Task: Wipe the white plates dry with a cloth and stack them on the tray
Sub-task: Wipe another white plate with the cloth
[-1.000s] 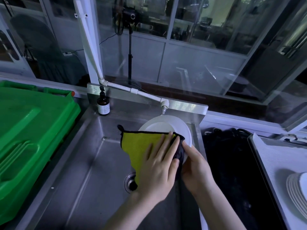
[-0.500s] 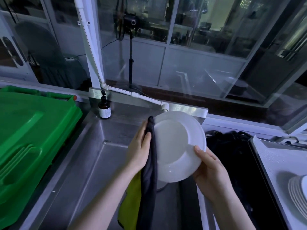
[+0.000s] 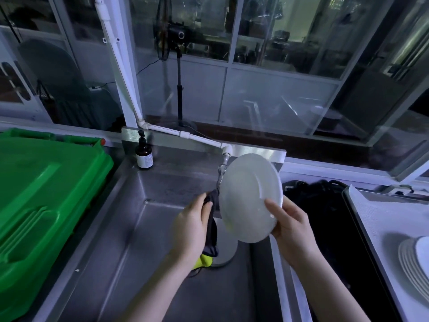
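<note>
the right hand [image 3: 290, 219] comes up from the lower right, thumb laid across the face of a round white ceramic plate [image 3: 248, 196] near its lower right rim, the other fingers curled behind it. the left hand [image 3: 191, 228] reaches in from the lower middle, its fingers and thumb closed round a bunched dark grey and yellow cloth [image 3: 211, 228] that lies against the plate's left edge and hangs down below the wrist.

the plate is in the air over the right side of the stainless steel sink [image 3: 139, 228], its top rim just under the spout of the white plastic pipe tap [image 3: 226, 149]. bare steel basin lies to the left; on the right the sink wall is close, then a dark gap, then the pale flat tray [image 3: 383, 228].

the plate stands nearly on edge, hollow face turned toward the camera and a little left, its long axis running up and down with a slight lean. a stack of white plates [image 3: 413, 263] lies on the tray, well apart. a green plastic bin [image 3: 46, 194] flanks the sink on the left, and a brown glass pump bottle [image 3: 144, 154] stands at the back corner.
</note>
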`<state>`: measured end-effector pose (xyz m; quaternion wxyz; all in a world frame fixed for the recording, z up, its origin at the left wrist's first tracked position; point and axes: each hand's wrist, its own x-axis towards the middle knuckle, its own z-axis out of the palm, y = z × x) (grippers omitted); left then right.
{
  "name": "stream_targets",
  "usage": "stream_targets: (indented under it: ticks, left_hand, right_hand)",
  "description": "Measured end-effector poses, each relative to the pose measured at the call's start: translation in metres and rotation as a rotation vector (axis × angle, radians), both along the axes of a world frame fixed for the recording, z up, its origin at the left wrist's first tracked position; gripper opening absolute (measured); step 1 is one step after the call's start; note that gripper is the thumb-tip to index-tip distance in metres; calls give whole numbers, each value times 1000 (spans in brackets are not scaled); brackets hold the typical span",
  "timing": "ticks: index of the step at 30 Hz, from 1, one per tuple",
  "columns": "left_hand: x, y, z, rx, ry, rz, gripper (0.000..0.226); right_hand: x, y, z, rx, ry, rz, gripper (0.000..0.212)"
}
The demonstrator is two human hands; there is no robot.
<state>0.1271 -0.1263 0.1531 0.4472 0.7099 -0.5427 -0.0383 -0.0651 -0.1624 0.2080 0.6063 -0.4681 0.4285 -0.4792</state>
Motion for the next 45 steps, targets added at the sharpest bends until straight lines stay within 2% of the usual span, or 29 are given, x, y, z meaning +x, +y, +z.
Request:
stream_targets:
  ticks: [2,5,7,9,11,13,14,17,20,22,25,27,29,32,35,37,41,45]
  left_hand:
    - [4,-10,6,15,134,0,31]
    - [7,-23,14,14,227,-48,43]
    - [5,-27,19,-6,263,-68,39]
    - [-1,-30,24,11,338,-26,26]
    - [-6,-33,30,141,430,40,31]
    - [-10,-35,34,361,408,24,47]
    - [-12,-34,33,457,391,-17,48]
    - [-23,-31,26,633,491,-183,48]
    - [-41,-28,20,564,603,-225,50]
    - [-56,-27,21,482,679,-220,49]
    - [-79,-29,25,370,712,-258,46]
    - [-94,-33,28,337,681,-290,47]
    - [-109,-40,31,324,638,-319,49]
    - [-138,-48,31,317,628,-405,52]
    - [-178,-55,30,319,658,-512,51]
    - [-208,-62,30,321,654,-558,51]
    - [-270,-80,24,340,626,-639,52]
    - [-337,-97,14,333,594,-679,75]
  right_hand:
    - [-7,3,-2,-121,177,61,15]
    - [-17,6,-1,-281,421,189,22]
    - [-20,10,-1,-340,562,256,23]
    - [-22,13,-2,-422,710,310,21]
    - [-25,18,-2,-552,846,350,30]
    - [-31,21,1,-682,1001,412,38]
    - [-34,22,2,-752,1071,431,39]
    - [-46,23,1,-964,1106,436,38]
    - [-65,21,-7,-1137,1168,406,55]
    - [-78,16,-11,-1172,1200,411,60]
    - [-104,5,-16,-1054,1186,475,53]
    - [-129,-4,-15,-841,1170,488,63]
    - [-160,-11,-13,-677,1099,357,70]
    - [-208,-18,-10,-547,1067,-4,55]
    - [-244,-17,-15,-307,992,-158,56]
    - [-268,-13,-20,-253,876,-251,51]
    - [-320,-6,-23,-208,797,-426,47]
    - [-376,-2,-28,-153,751,-558,45]
